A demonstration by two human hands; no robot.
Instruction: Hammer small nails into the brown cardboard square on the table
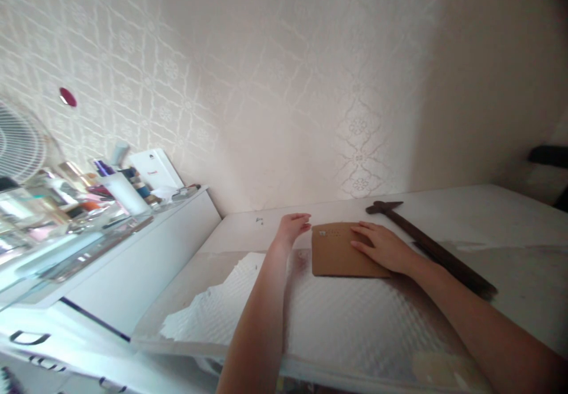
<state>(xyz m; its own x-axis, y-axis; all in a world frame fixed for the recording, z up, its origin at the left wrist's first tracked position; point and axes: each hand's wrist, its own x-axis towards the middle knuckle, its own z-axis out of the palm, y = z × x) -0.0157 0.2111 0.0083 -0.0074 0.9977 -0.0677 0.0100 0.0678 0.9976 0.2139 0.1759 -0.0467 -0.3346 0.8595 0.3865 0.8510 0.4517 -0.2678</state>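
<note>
A person's right hand (384, 246) lies flat, palm down and fingers spread, on a brown cardboard panel (337, 255) that rests near the far side of a white desk (465, 210), close to the wall. The hand covers the panel's right edge and grips nothing. The left hand (293, 226) sits just beside the panel's upper left corner with its fingers loosely curled and open, holding nothing; whether the fingertips meet the cardboard is hard to tell from this angle. A few small marks, possibly holes, show near the panel's top left.

The panel overlaps the far edge of a white textured sheet (346, 317) that is spread over the near part of the desk, its left edge torn and ragged. A hammer (444, 258) with a dark head and a long dark handle lies on the desk just right of the right hand, head towards the wall, handle running back past the forearm.

At left, a white dresser (146, 258) stands against the desk, its top crowded with cosmetic bottles (119, 190) and a white box (155, 169). Part of a fan (18, 142) shows at the frame's left edge. Pale patterned wallpaper (284, 86) fills the background.
</note>
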